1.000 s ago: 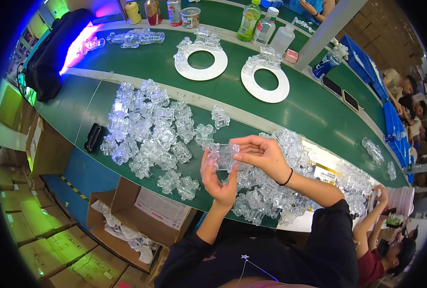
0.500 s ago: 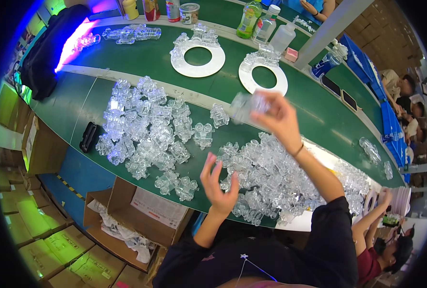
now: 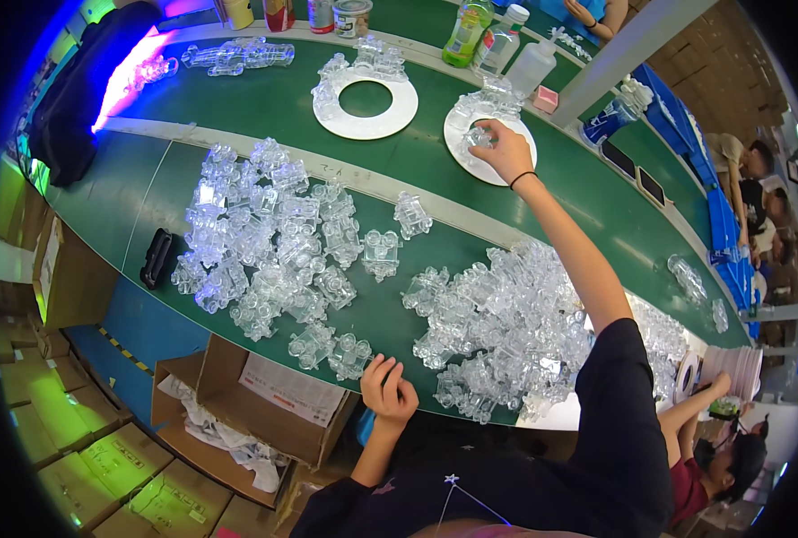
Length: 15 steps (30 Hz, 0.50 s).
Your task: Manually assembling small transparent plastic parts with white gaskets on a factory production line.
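My right hand [image 3: 506, 154] reaches over the right white ring [image 3: 520, 166], pinching a small clear plastic part [image 3: 479, 137] above the ring's hole. More clear parts [image 3: 493, 99] sit on that ring's far rim. My left hand [image 3: 388, 392] is at the table's near edge, its fingers loosely curled with nothing visible in them. Close to it lies a clear part [image 3: 350, 356]. A big heap of clear parts [image 3: 506, 332] lies under my right forearm, and a second spread of them [image 3: 273, 233] is to the left.
Another white ring [image 3: 363, 127] bearing clear parts stands farther left. Bottles [image 3: 499, 40] and a grey post [image 3: 627, 54] are at the back. A black object [image 3: 156, 258] lies near the left edge. An open cardboard box [image 3: 264, 394] is below the table. Co-workers are at the right.
My right hand has moved away from me with the clear part, from the strip to above the right ring. My left hand has drawn back toward the table edge and its fingers have curled in.
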{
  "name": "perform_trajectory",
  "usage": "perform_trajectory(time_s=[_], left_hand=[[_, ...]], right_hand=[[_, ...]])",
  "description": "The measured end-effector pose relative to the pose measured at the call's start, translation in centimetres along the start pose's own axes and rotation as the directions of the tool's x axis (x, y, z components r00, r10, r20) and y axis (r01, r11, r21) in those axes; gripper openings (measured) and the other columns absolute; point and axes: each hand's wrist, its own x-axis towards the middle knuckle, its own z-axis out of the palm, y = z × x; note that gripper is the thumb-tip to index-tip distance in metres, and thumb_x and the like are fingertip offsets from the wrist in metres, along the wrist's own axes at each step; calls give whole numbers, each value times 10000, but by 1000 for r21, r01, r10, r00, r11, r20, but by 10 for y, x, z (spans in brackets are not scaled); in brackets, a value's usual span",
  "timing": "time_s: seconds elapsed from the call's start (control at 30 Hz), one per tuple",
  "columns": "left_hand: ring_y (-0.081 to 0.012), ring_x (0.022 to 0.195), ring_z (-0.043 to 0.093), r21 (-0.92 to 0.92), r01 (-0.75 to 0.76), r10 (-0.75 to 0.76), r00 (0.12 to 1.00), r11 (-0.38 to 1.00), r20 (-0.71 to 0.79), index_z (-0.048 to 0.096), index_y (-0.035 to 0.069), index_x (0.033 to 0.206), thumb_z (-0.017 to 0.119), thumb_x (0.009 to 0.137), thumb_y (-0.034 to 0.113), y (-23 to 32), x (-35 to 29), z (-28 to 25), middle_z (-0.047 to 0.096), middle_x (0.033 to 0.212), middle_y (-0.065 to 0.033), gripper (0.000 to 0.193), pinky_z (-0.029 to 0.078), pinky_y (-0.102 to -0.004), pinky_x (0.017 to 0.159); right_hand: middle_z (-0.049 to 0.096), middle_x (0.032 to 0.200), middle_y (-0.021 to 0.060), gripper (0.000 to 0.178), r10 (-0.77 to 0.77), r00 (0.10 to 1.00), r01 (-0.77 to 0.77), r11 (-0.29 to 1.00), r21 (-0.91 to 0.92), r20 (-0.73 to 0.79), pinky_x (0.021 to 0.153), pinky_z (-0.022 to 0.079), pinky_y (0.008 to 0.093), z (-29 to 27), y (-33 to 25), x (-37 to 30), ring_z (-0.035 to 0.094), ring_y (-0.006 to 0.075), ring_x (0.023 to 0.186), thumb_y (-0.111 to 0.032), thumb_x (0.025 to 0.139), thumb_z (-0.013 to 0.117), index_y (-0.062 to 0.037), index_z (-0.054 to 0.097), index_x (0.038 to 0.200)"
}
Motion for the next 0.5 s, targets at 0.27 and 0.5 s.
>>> perform_trajectory(time_s=[0.27,0.5], left_hand=[[-352,901,579,-4,36,-37,999,999,-15,589,-29,883,499,684,-71,1,-2,-1,588,939,-159,223,482,-409,781],[-342,874,585,-27,52,-52,999,998,-11,592,-23,883,500,664,-70,1,-3,-1,586,923,-150,243,489,-393,752]], right_hand=[[649,870,154,455,-22,990,36,995,-98,137,740,488,380,0,-12,7,624,318,801,-294,651,718,-148,609,1067],[648,862,154,446,-20,993,37,989,-144,116,745,484,397,4,-16,9,620,333,807,-294,660,714,-141,588,1060]])
